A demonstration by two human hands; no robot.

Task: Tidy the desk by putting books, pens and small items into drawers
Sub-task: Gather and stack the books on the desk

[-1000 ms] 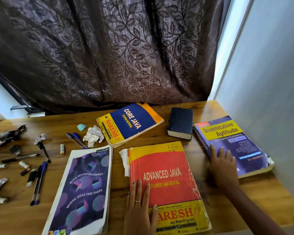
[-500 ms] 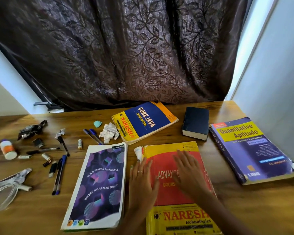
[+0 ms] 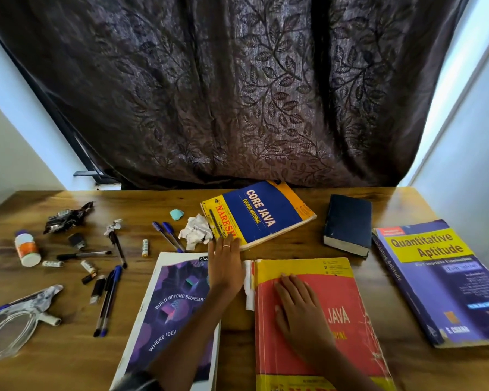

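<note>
Desk (image 3: pixel 294 246): wooden, dark curtain (image 3: pixel 237 94) behind.
Left hand (image 3: pixel 225 266): your straight fingers reach the Core Java book (image 3: pixel 261 214).
Right hand (image 3: pixel 299 311): flat, open on the red Java book (image 3: pixel 350 320).

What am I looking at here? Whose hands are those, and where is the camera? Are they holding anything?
There is no machine here. A person wears a camera on their head, so you see what they see: a wooden desk in front of a dark curtain.

The left hand reaches forward, fingers straight, its tips touching the blue Core Java book. The right hand lies flat on the red Java book. Neither hand holds anything.

Also on the desk: a purple notebook, a small dark book, and a Quantitative Aptitude book on the right. On the left lie pens, crumpled paper, a small white bottle and other bits. The person is tidying them away.
</note>
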